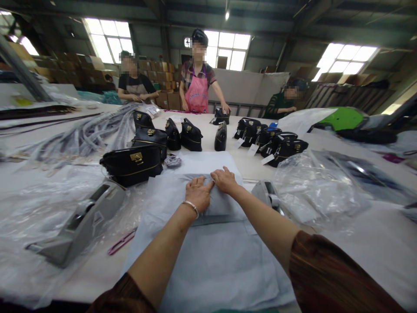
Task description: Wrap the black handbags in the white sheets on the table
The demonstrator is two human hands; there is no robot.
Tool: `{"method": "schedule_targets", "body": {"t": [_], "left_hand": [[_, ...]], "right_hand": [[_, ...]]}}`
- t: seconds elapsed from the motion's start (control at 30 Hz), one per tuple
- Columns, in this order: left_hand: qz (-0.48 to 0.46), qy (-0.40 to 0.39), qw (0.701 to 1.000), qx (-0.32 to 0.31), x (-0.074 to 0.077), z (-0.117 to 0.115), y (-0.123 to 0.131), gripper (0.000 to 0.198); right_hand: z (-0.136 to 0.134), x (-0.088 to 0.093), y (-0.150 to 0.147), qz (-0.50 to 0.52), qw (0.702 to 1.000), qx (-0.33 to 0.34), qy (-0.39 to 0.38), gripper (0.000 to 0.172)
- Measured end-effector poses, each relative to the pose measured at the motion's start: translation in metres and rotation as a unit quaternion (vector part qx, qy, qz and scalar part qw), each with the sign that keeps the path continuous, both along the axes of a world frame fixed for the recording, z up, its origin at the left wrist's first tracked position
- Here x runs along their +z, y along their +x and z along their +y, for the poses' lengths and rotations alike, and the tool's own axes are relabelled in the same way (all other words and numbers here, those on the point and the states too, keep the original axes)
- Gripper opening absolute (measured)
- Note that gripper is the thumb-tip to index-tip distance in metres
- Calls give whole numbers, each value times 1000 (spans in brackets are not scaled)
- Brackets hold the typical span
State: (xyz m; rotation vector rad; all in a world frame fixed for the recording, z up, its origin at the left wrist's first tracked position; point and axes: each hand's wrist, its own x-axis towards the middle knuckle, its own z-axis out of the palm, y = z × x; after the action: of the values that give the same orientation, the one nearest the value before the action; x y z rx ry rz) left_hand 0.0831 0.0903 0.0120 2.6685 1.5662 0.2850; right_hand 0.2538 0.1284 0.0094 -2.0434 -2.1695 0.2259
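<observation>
A flat bundle (224, 206) covered in thin pale paper lies in front of me; what is inside is hidden. My left hand (197, 193), with a bracelet at the wrist, rests on the top of it with fingers spread. Pressed against the bundle's far right part is my right hand (224, 179), its fingers stretched out and almost touching the left. Neither hand grips anything. Large sheets of pale tissue paper (221, 265) are spread beneath. Just beyond on the left stands a black handbag (132, 167) with a gold clasp.
A grey tape dispenser (84, 221) and pink thread snips (121, 242) lie to the left. Another dispenser (265, 193) and crumpled clear plastic (319, 187) are on the right. Several tagged black bags (283, 150) stand farther back. Across the table a co-worker's hand (224, 107) touches a bag.
</observation>
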Motion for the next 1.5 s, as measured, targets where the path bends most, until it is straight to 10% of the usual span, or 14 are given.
{"method": "schedule_targets", "body": {"t": [0.13, 0.27, 0.4, 0.6, 0.8, 1.07, 1.17, 1.3, 1.4, 1.5], "left_hand": [[-2, 7, 1000, 1, 0, 0, -2, 53], [-12, 10, 1000, 0, 2, -2, -1, 51], [-35, 20, 999, -9, 1, 0, -3, 39], [-80, 21, 990, -115, -9, 12, -48, 45], [-159, -56, 985, -49, -43, 31, -101, 63], [-258, -70, 961, -72, -65, 39, -102, 73], [-269, -60, 958, -79, -70, 45, -103, 73], [-276, -60, 955, -93, -78, 55, -102, 77], [-283, -60, 952, -102, -81, 58, -100, 80], [-289, -52, 951, -95, -79, 58, -100, 78]], "right_hand": [[16, 6, 1, 2, 998, -29, -47, 57], [-4, 5, -2, 15, 994, -19, 104, 45], [-44, -19, -10, 65, 975, 127, 172, 45], [-60, -48, -9, 78, 979, 122, 141, 61], [-57, -42, -11, 63, 986, 105, 114, 61], [-80, -7, 0, 95, 980, 94, 147, 56], [-113, 25, 45, 131, 968, 21, 214, 50], [-177, 51, 121, 199, 935, -239, 168, 30], [-219, 44, 152, 332, 843, -422, 33, 17], [-238, 27, 153, 426, 778, -462, -17, 15]]}}
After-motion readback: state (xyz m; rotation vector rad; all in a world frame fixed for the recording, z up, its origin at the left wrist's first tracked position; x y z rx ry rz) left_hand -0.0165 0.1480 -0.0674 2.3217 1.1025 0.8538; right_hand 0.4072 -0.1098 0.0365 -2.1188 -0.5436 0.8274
